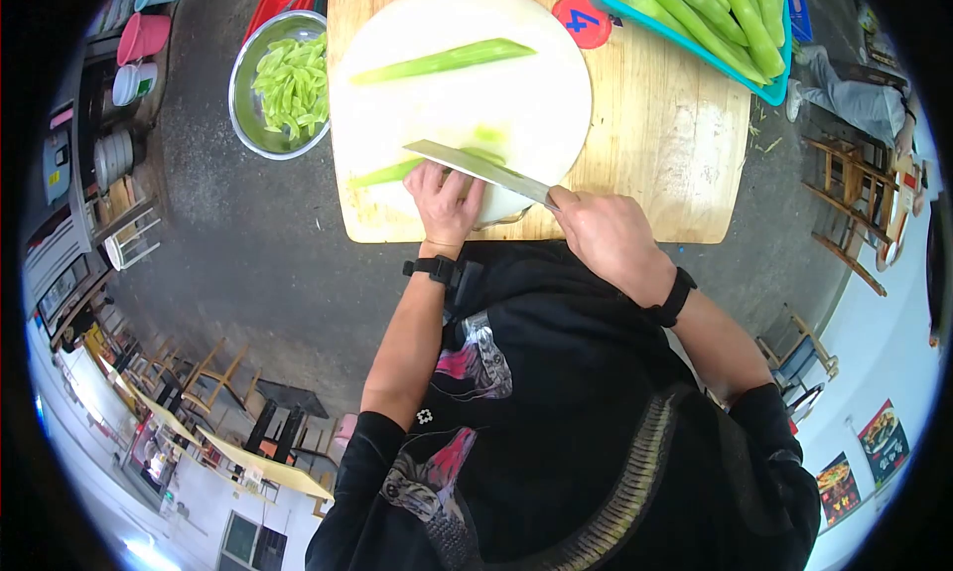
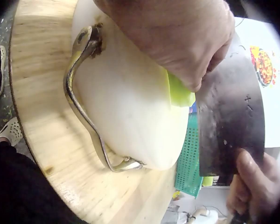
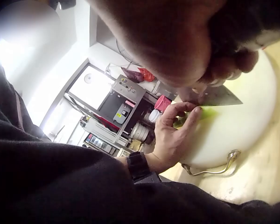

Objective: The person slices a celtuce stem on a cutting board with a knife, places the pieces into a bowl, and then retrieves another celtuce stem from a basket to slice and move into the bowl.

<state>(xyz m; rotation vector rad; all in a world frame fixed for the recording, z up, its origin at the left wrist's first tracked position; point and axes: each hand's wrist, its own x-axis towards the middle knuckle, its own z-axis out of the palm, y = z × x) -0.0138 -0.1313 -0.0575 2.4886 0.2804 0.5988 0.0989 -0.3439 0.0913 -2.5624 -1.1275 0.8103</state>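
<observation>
One slip could nick the left hand (image 1: 445,204), whose fingers pinch vegetable (image 1: 382,174) beside the knife (image 1: 486,171) the right hand (image 1: 613,235) grips.

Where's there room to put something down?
There's bare table right of the board, below the basket. The board has a gap, smeared green, between the upper strip and the knife. Its near side is crowded: left hand gripping the lower strip, right hand holding the knife.

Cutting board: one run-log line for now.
left hand holds green piece on cutting board | right hand grips cleaver | second green piece lies apart on board | metal bowl holds cut slices
</observation>
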